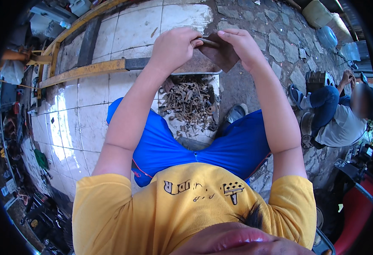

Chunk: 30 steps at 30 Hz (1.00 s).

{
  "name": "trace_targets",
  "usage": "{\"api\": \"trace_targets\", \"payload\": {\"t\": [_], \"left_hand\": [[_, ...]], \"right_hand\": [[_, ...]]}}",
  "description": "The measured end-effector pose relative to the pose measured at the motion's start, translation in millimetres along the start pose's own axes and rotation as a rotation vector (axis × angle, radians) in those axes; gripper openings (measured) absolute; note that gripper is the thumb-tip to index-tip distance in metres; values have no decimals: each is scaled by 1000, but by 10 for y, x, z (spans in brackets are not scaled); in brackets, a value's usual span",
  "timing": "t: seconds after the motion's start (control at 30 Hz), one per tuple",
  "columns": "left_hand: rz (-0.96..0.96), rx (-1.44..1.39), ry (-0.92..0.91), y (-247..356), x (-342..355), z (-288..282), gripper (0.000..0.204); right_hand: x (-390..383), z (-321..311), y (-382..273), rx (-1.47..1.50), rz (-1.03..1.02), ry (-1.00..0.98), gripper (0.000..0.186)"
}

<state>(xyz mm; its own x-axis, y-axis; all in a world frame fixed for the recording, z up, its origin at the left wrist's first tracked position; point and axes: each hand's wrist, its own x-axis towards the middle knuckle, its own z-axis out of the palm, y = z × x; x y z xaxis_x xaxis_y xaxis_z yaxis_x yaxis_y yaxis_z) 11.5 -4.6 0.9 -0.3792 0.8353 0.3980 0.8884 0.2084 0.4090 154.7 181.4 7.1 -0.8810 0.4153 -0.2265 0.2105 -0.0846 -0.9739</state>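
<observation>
My left hand (175,46) is closed round one end of a slim dull metal rod (208,41), held up in front of me. My right hand (241,46) pinches a limp brown sheet (222,57), which looks like cloth or abrasive paper, against the rod's other end. Beneath both hands lies a heap of several small rusty metal parts (188,102) on the floor between my legs. Just behind the heap is a shallow metal tray (195,68), partly hidden by the sheet.
A yellow-and-black steel frame (84,70) lies across the tiles at left, beside tools and clutter (42,212). At right, a person (343,119) sits low by a dark metal block (318,78). Plastic jugs (326,36) stand behind; a red vehicle part (360,204) is near right.
</observation>
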Motion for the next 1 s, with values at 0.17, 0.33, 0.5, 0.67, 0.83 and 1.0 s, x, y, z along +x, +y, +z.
{"api": "trace_targets", "payload": {"t": [0.17, 0.33, 0.5, 0.67, 0.83, 1.0], "left_hand": [[15, -23, -20, -54, 6, -6, 18], [-13, -27, -24, 9, 23, -35, 18], [-27, -16, -18, -26, -1, -6, 19], [-1, 4, -65, -19, 23, -27, 20], [-44, -28, -23, 12, 24, -40, 19], [-33, -14, -26, -47, -2, -25, 19]], "right_hand": [[-45, 161, 100, -149, -22, 17, 32], [-41, 127, 102, -206, -17, 4, 34], [-30, 51, -15, -31, -21, 15, 35], [9, 157, 225, -406, -85, 24, 32], [-86, 71, -57, -74, -34, 25, 34], [-33, 100, 34, -142, -8, 16, 32]]}}
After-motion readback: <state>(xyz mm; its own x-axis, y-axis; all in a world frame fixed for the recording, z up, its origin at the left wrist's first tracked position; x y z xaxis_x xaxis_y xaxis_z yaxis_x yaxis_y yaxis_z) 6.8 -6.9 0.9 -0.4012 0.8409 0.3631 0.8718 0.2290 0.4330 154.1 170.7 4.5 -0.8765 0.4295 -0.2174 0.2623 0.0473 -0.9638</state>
